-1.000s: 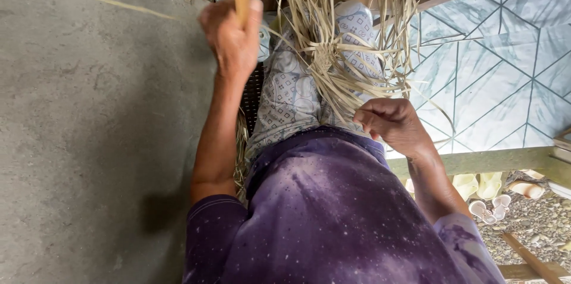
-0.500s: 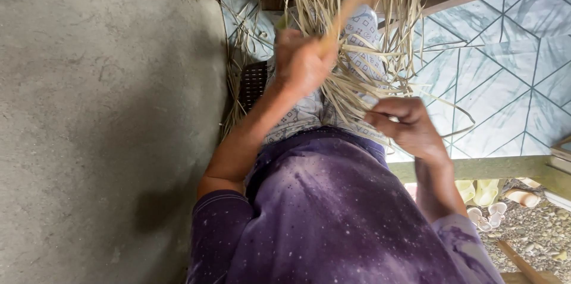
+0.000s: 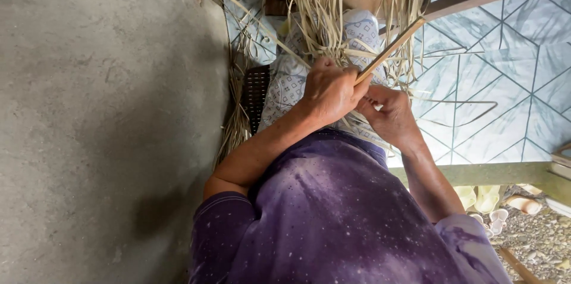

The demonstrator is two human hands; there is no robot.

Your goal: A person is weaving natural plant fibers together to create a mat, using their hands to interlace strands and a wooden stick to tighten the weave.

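- Wooden stick (image 3: 389,51) slants up-right from my left hand (image 3: 330,90), which grips its lower end.
- Right hand (image 3: 386,111), just beside, seems to pinch straw strips (image 3: 321,16).

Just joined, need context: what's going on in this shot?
A person seated in a purple shirt works a bundle of pale straw strips lying over their lap. The left hand grips a thin wooden stick that angles up to the right. The right hand pinches strips just beside it. The hands nearly touch. A grey concrete wall stands at left.
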